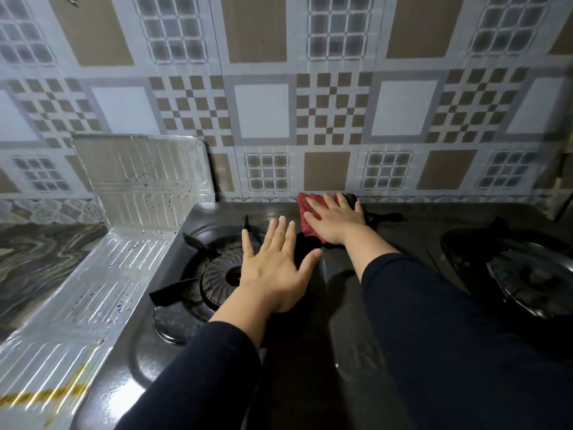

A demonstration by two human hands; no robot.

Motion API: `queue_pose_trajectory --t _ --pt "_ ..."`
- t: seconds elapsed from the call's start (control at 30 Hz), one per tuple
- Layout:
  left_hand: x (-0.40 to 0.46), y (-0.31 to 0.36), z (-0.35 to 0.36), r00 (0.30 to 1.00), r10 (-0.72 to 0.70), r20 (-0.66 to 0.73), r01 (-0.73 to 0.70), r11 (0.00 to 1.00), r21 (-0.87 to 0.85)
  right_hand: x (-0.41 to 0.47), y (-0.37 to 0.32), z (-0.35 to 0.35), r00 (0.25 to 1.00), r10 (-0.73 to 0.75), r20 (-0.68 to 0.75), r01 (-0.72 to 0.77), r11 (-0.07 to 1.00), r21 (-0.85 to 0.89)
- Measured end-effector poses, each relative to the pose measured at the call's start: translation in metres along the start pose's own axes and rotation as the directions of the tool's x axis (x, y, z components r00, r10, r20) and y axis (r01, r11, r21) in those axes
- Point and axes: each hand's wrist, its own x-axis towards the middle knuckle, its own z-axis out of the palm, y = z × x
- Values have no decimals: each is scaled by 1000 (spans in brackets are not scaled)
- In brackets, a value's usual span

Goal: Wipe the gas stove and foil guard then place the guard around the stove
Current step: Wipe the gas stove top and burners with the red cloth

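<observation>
The right hand (pixel 333 218) lies flat, fingers together, pressing a red cloth (pixel 310 212) onto the black glass-topped gas stove (pixel 341 305) near its back edge. The left hand (pixel 276 268), open and splayed, braces beside the left burner (pixel 220 277). The ribbed silver foil guard (pixel 124 212) stands beyond the left hand, spattered. Overlapping, even-pressure strokes would probably clean best.

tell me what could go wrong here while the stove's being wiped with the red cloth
1. The left hand rests flat beside the left burner; its pointed pan supports could catch fingers or the red cloth if wiping drifts that way.
2. The right hand presses the cloth at the stove's back edge, so the cloth might slip behind it.
3. The foil guard leans loosely by the stove's left side; a bump could topple or crumple it.
</observation>
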Motion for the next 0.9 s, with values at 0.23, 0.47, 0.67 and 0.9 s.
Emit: queue_pose_trajectory --t 0.23,0.47,0.67,0.9 --pt "0 -6 -6 999 36 40 -32 996 -85 -38 2 9 997 -76 24 77 997 -19" --pt "-7 -70 -29 997 -63 -48 63 998 -16 -45 1 1 985 -74 154 60 994 89" --pt "-15 -129 -33 981 -192 1 192 981 -5 -11 -9 -4 975 -116 187 100 991 93" --pt "-10 -139 -18 985 -168 -45 165 984 -61 34 -35 -20 920 -194 342 188 981 52"
